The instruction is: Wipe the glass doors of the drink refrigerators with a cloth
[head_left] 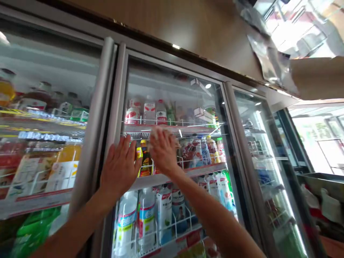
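My left hand (119,166) lies flat with its fingers stretched, against the left edge of the middle glass door (161,80) of a drinks fridge. To the right, my right hand (165,152) presses a pale crumpled cloth (156,132) to the glass. Only the cloth's edges show around the fingers, and its full shape is hidden. Behind the pane, bottles stand on wire-fronted shelves, among them a dark bottle with a yellow cap (145,159) between the hands and a clear bottle (126,218) lower down.
A vertical metal door frame (92,129) separates the left fridge door, with juice and milk drinks behind it, from the middle one. Another glass door (264,161) is at the right. Above runs a brown panel (174,25), with clear plastic sheeting (266,53) hanging at its right end.
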`<state>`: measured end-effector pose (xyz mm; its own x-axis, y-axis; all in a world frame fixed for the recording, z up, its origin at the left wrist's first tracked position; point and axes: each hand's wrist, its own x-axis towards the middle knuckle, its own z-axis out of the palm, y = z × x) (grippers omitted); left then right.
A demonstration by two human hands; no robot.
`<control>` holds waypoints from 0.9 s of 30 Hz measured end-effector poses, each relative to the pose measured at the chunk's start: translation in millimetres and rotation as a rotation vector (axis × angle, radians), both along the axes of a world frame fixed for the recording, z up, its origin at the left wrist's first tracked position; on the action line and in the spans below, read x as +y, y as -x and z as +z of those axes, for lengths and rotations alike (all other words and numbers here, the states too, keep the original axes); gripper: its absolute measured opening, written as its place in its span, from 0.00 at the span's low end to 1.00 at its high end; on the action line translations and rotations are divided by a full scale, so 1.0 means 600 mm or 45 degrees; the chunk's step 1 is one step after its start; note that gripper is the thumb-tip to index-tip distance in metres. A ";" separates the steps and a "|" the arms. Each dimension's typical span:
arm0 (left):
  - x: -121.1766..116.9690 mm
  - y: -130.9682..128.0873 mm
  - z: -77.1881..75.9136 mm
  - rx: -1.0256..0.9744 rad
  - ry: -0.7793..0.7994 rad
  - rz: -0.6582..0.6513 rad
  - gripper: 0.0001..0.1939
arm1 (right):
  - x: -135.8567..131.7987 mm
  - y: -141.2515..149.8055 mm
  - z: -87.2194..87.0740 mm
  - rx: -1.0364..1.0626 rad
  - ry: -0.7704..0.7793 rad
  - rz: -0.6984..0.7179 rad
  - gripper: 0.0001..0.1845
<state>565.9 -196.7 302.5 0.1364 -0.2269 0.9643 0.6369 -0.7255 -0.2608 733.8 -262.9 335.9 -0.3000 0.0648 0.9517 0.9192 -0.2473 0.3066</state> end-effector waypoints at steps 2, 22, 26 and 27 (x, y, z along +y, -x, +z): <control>-0.005 -0.041 0.007 -0.019 0.028 0.007 0.29 | -0.006 -0.001 -0.011 -0.195 0.123 -0.002 0.24; -0.003 -0.078 -0.010 -0.032 0.069 0.104 0.33 | -0.154 -0.329 -0.011 0.604 -0.328 -0.024 0.22; -0.008 -0.077 -0.008 -0.036 0.057 0.108 0.33 | -0.141 -0.307 -0.009 0.738 -0.467 0.002 0.25; -0.010 -0.077 -0.008 -0.027 0.068 0.111 0.33 | -0.122 -0.266 -0.020 0.545 -0.339 0.004 0.26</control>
<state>612.0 -202.8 298.0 0.1328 -0.1630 0.9777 0.7032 -0.6797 -0.2088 893.5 -336.3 324.2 0.1207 -0.1972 0.9729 0.9496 -0.2628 -0.1711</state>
